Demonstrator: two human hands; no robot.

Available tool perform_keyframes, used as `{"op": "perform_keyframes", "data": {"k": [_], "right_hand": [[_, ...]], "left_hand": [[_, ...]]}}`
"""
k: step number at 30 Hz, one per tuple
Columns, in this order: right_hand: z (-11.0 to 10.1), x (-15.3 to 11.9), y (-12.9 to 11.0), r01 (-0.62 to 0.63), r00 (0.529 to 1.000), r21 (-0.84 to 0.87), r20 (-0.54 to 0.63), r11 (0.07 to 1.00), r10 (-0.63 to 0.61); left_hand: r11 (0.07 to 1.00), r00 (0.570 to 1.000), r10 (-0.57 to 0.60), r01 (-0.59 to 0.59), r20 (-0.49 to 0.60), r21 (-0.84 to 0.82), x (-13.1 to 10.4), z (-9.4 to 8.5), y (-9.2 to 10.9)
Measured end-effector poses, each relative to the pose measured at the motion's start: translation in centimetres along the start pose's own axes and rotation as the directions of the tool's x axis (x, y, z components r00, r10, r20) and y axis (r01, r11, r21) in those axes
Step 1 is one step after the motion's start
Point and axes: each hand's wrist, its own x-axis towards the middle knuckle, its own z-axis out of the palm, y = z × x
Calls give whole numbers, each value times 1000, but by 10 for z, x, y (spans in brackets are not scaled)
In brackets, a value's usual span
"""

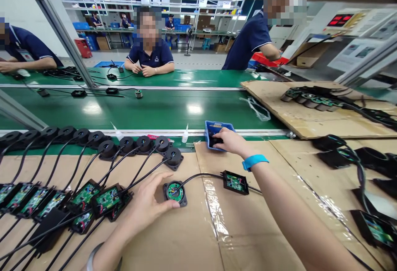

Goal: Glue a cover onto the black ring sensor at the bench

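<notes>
My left hand point(148, 203) rests on the cardboard mat with its fingers against a small black square housing point(175, 192) that shows a round green circuit board. A black cable runs from it to a black box with a green board point(235, 182). My right hand point(233, 142), with a blue wristband, reaches into a small blue tray point(214, 127) at the bench's far edge, its fingers on small black parts there. Whether it grips one I cannot tell.
A row of similar round black units point(108, 147) with cables and green boards point(83, 194) lies at left. More assemblies point(369, 221) lie at right. Small white bottles point(185, 133) stand by the green conveyor point(155, 107). Several other people sit or stand across it.
</notes>
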Motion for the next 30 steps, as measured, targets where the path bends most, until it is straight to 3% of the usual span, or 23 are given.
{"op": "perform_keyframes", "data": {"k": [4,8,12,15,16,17,19,20,21,23,24,26,28,30], "right_hand": [[-1,-1,1,-19,1000,85,-19,996,20],[-10,-11,-2,-40,987,280,-141,959,82],[-17,-46,-39,77,976,587,-208,806,58],[-6,-84,-86,173,985,789,-140,590,-102],[1,-96,-102,155,982,872,-86,465,-165],[7,-106,-116,64,976,967,-9,247,-218],[19,-122,-136,-135,951,986,102,-96,-291],[24,-126,-143,-210,940,956,139,-206,-313],[27,-129,-146,-243,933,938,157,-246,-324],[30,-131,-146,-211,935,960,142,-186,-325],[30,-131,-144,-132,948,988,100,-86,-302],[31,-130,-136,120,967,962,-58,244,-248],[34,-130,-127,336,939,743,-219,579,-264],[40,-133,-121,430,901,496,-281,754,-329]], "left_hand": [[996,985,61,-71,-162,-60,0,-1,0],[993,959,99,-112,-264,-34,-3,0,3],[972,943,232,-213,-239,102,-5,-2,11],[914,912,391,-368,-124,170,-3,-3,22],[892,894,439,-422,-87,163,-1,-3,26],[872,875,480,-469,-58,140,0,-3,29],[841,843,538,-535,-15,81,2,-4,35],[836,838,546,-546,1,53,3,-4,36],[840,840,542,-542,14,32,3,-5,37],[863,863,505,-505,15,15,2,-9,37],[877,877,481,-481,1,20,1,-10,37],[902,902,429,-427,-42,61,0,-14,35],[916,918,390,-379,-74,129,-1,-16,31],[910,920,384,-363,-80,198,-1,-17,25]]}}
